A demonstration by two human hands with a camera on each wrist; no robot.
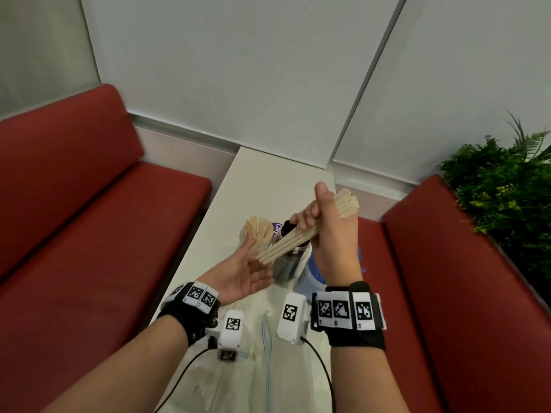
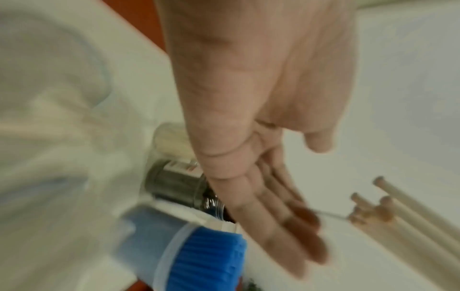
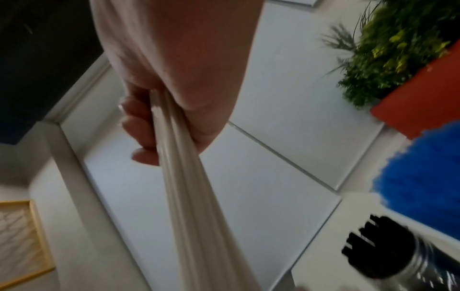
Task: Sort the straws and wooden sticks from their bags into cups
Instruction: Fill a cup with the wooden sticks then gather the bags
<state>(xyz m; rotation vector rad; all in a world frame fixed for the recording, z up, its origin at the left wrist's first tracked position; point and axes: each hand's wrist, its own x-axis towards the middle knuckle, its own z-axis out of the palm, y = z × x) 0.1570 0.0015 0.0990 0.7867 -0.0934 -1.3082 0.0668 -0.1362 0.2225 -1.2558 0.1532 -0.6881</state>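
My right hand (image 1: 325,225) grips a bundle of pale sticks (image 1: 283,245) in its fist, held tilted above the cups. Their lower ends point down-left and sit right at the fingers of my left hand (image 1: 247,269), which is open with the palm turned toward them. In the left wrist view the left hand (image 2: 248,137) has straight fingers, with the stick ends (image 2: 368,212) just beyond them. The right wrist view shows the right hand (image 3: 174,78) wrapped round the sticks (image 3: 189,196). Three cups stand below: beige straws (image 1: 258,234), black straws (image 1: 290,260), blue straws (image 1: 314,274).
Clear plastic bags (image 1: 262,347) lie on the narrow white table (image 1: 268,180) under my wrists. Red benches (image 1: 89,234) flank the table on both sides. A green plant (image 1: 501,189) stands behind the right bench. White wall panels close off the far end.
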